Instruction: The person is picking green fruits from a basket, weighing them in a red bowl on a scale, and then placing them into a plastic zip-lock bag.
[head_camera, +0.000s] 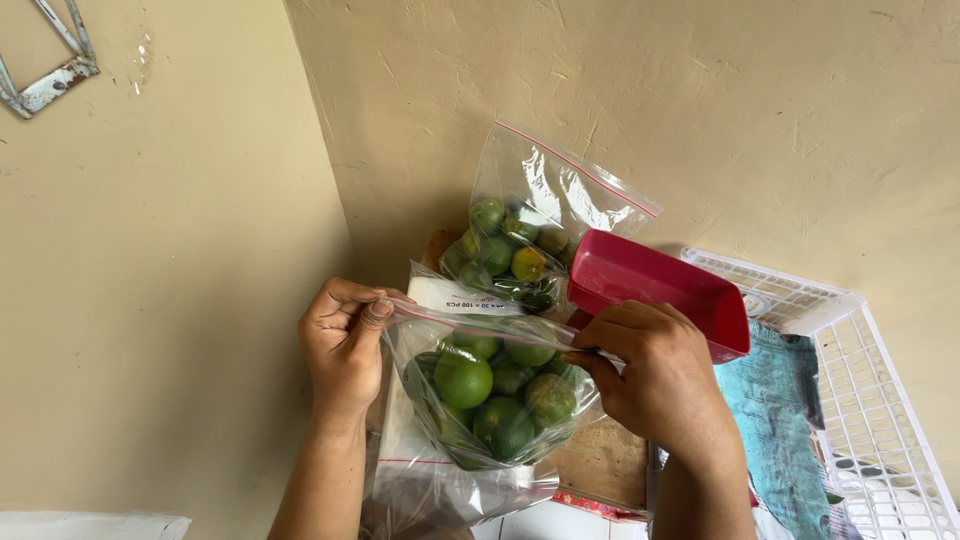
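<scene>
Limes fill the lower part of a clear zip bag held between both hands in the middle of the view, in front of a cream plaster wall. The left hand is closed in a pinch, thumb pressed over curled fingers, on the left end of the bag's seal strip. The right hand is closed the same way on the right end of the strip, knuckles up. The strip is stretched nearly level between the two, so its long axis runs left to right across the view, with the bag's weight hanging below it (the fruit bulges toward the camera). Each hand sits at its own end of the seal, neither nearer the middle than the other.

Behind this bag stands a second zip bag of green and yellowish limes, its mouth open and upright against the wall. A red plastic scoop lies just behind the right hand, touching or nearly touching the second bag. Under the held bag lies a flat stack of empty zip bags. To the right is a white plastic rack with a blue cloth draped on it.
</scene>
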